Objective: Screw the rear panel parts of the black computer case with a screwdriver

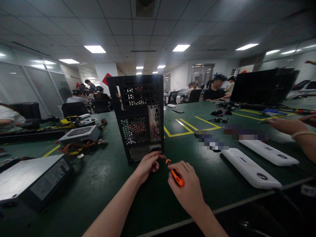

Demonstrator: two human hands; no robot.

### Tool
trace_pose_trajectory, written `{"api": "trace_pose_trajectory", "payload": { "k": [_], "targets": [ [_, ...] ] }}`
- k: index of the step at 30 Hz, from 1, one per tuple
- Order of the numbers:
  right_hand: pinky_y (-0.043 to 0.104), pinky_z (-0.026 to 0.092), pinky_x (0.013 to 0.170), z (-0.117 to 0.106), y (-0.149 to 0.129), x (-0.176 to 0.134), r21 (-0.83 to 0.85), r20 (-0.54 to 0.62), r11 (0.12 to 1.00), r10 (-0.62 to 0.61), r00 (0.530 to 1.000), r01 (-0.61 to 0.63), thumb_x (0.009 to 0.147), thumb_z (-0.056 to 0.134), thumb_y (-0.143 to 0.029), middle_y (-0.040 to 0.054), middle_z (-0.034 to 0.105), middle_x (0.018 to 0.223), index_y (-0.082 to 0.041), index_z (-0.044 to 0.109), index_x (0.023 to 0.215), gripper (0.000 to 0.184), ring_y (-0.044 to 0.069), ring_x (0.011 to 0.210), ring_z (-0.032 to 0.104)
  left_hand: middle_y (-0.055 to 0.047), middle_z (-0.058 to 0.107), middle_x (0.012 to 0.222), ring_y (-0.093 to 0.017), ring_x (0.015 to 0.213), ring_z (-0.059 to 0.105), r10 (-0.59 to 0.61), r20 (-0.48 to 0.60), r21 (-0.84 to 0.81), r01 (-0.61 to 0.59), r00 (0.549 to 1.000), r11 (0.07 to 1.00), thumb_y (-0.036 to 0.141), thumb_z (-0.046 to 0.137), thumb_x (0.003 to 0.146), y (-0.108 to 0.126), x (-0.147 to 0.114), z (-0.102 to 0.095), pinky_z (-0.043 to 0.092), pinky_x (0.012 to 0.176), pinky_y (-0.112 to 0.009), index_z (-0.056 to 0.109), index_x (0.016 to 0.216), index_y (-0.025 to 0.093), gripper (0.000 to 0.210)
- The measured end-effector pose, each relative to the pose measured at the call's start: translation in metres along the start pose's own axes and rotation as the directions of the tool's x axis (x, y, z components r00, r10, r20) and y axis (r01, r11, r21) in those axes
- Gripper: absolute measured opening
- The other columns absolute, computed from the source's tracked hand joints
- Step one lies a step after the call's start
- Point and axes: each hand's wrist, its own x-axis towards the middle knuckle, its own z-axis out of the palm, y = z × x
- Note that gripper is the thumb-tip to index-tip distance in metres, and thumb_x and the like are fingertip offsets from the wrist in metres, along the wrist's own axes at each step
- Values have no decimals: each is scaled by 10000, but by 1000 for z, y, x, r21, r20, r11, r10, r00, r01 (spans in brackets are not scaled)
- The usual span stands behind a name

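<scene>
A black computer case (120,131) stands upright on the green table, its perforated back and port panel (153,123) facing me. My right hand (186,182) is wrapped round the orange and black handle of a screwdriver (178,177). The thin shaft slants up and left to the case's lower right rear corner. There, my left hand (147,166) has its fingers curled, with the fingertips by the screwdriver's tip and the case edge. Whatever those fingers pinch, if anything, is too small or hidden to make out.
Left of the case lie a large power supply (46,179) and a smaller one (79,133) with tangled cables (79,147). White devices (249,166) lie at right, near another person's hand (283,126). A black monitor (254,85) stands farther back; people sit beyond.
</scene>
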Motion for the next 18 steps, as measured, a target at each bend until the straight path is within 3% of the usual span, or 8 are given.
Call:
{"api": "trace_pose_trajectory", "payload": {
  "k": [4,9,14,18],
  "targets": [
    [326,354,703,-1,-1,1,-25,34,999,-36,999,36,741,464,-212,15,535,737,-206,535,766,75,165,720,503,-132,551,1056,-13,425,412,-12,9,-33,12,1000,999,251,463,743,1,0,0,224,341,-154,481,1077,120,360],
    [296,383,690,-2,-1,0,75,10,995,68,998,-69,788,423,-241,-8,570,721,-203,492,914,149,135,664,533,-129,558,1048,-19,433,415,-45,-7,-29,45,999,999,252,465,741,2,-1,1,222,340,-157,478,1088,125,370],
    [321,376,687,0,1,0,-3,30,1000,-17,999,17,705,468,-168,13,547,749,-209,527,800,120,166,718,520,-129,559,1051,-18,441,413,-41,8,-70,42,999,997,251,471,741,3,-2,1,226,349,-152,488,1073,124,356],
    [327,372,720,-1,0,0,36,49,999,-2,999,0,766,449,-233,18,559,789,-212,522,895,150,163,748,525,-136,554,1059,-14,440,406,-45,16,-99,47,999,994,250,475,740,5,-3,0,223,353,-149,487,1075,119,359]
  ]
}}
